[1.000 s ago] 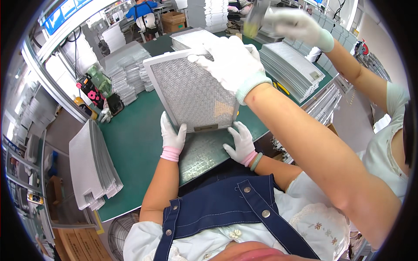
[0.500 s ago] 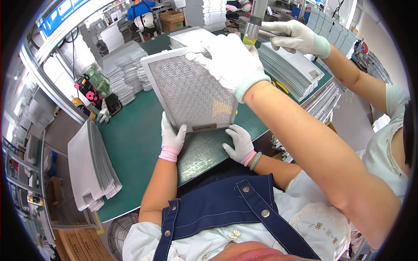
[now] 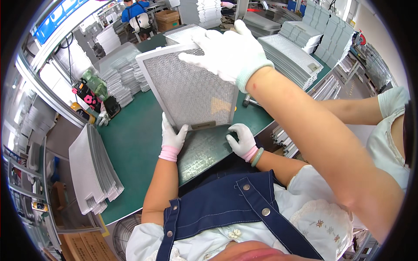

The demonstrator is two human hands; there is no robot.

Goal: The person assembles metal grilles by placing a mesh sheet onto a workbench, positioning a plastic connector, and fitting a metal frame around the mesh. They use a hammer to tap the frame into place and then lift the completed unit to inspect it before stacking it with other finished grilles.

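A framed metal mesh filter panel (image 3: 187,89) stands tilted on the green table, a tan patch at its lower right and a small dark plate on its bottom edge. My left hand (image 3: 173,138), in a white glove with pink cuff, grips its lower left edge. Beside the lower right corner, my right hand (image 3: 242,140) has its thumb and bent fingers apart, with nothing between them. A co-worker's gloved hand (image 3: 233,54) holds the panel's top edge. Behind that forearm a hammer (image 3: 249,101) is partly visible low over the table; the co-worker's other hand is hidden.
A stack of mesh panels (image 3: 93,167) stands at the table's left edge. More stacks (image 3: 126,74) lie at the back left and back right (image 3: 289,58). A green bottle (image 3: 96,82) and a dark flowered case (image 3: 87,93) stand by the left frame post.
The co-worker's hammer has dropped from above the panel's top corner to low behind the near forearm. The panel has shifted slightly left. My hands have barely moved.
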